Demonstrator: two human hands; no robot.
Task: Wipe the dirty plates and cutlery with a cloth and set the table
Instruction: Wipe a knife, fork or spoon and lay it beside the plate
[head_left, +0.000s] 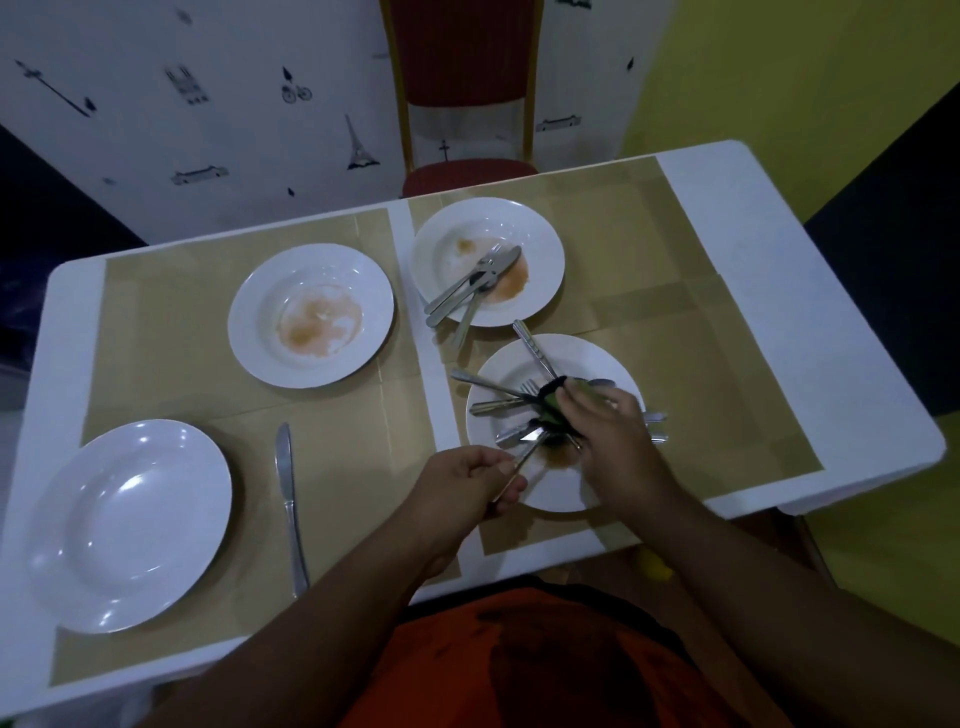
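- My left hand (470, 480) is curled round the handle of one piece of cutlery (521, 458); which kind, I can't tell.
- My right hand (608, 431) pinches the dark cloth (550, 410) around its far end, over the near-right plate (558, 496).
- More cutlery lies fanned across that plate, with a brown smear showing.
- Far plate (540, 244): stained, with utensils (465, 291) lying in it.
- Middle plate (311, 317): stained.
- Near-left plate (130, 525) looks clean, with a knife (288, 499) just beside it on the counter (727, 234).

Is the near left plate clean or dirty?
Clean: the near-left plate shows glossy bare white, without the orange smears seen on the plate behind it.
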